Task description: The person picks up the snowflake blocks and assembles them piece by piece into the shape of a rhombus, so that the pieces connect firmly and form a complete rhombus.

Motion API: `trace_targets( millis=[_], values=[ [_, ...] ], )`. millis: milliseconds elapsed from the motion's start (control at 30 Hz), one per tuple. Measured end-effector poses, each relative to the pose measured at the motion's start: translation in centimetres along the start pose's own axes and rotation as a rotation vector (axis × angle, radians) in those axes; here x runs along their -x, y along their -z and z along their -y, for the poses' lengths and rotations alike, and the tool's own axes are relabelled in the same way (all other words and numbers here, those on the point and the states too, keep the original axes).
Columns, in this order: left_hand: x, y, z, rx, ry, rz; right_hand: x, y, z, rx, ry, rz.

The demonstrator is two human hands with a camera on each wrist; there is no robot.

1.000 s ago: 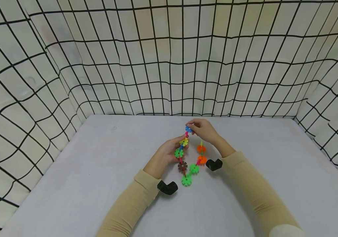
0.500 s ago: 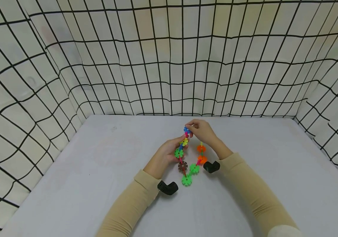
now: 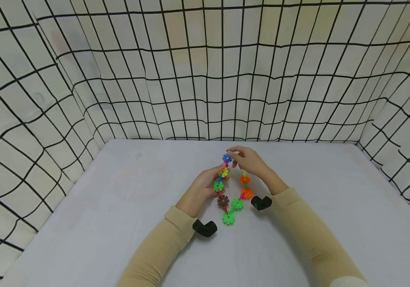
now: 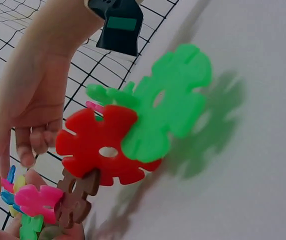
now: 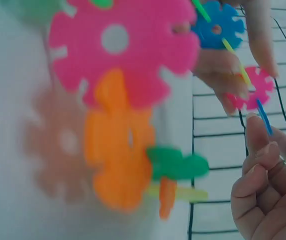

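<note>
My left hand [image 3: 206, 181] grips a chain of interlocked plastic flower discs near its upper end, around the yellow disc [image 3: 223, 172] and the green disc [image 3: 217, 185]. A blue disc [image 3: 227, 158] tops the chain, joined by a pink disc [image 5: 256, 91]. My right hand [image 3: 249, 161] has its fingertips at the blue disc's right edge, its fingers loosely bent and apart. From the left hand the chain hangs through a brown disc [image 3: 223, 201] and a bright green disc [image 3: 228, 217], then rises past another green disc [image 3: 237, 204] to orange discs [image 3: 245, 179].
A white tabletop [image 3: 136, 223] lies under the hands. Black netting [image 3: 205, 87] over pale walls borders its back and sides. Each wrist carries a black camera mount, one at the left sleeve [image 3: 205, 228] and one at the right sleeve [image 3: 261, 203].
The right hand's fingertips have eased off the blue disc toward the right, leaving more of it showing. The blue disc sits slightly lower and further left than a second ago. The left hand keeps its grip.
</note>
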State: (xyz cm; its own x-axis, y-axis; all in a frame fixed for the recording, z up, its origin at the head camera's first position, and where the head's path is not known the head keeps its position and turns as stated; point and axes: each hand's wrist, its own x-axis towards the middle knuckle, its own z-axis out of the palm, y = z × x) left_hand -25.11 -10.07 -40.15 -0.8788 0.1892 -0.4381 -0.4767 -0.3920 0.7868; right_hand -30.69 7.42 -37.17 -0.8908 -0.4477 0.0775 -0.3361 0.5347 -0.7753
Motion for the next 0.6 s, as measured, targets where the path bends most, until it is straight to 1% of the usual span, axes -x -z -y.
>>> trace_targets(
  millis=[167,333,467,600],
  values=[
    [-0.2,0.2,0.2,-0.002,0.006,0.003,0.8,1.9,-1.5,0.055,-0.071,0.05],
    [-0.2,0.2,0.1,0.03,-0.03,-0.025,1.6,3.1,-3.1,0.143,-0.155,0.192],
    [-0.3,0.2,-0.1,0.025,-0.033,-0.033,1.9,3.2,-4.2,0.162,-0.19,0.286],
    [-0.4,0.0,-0.1,0.018,-0.022,-0.032,2.0,2.7,-4.8,0.131,-0.181,0.32]
  ],
)
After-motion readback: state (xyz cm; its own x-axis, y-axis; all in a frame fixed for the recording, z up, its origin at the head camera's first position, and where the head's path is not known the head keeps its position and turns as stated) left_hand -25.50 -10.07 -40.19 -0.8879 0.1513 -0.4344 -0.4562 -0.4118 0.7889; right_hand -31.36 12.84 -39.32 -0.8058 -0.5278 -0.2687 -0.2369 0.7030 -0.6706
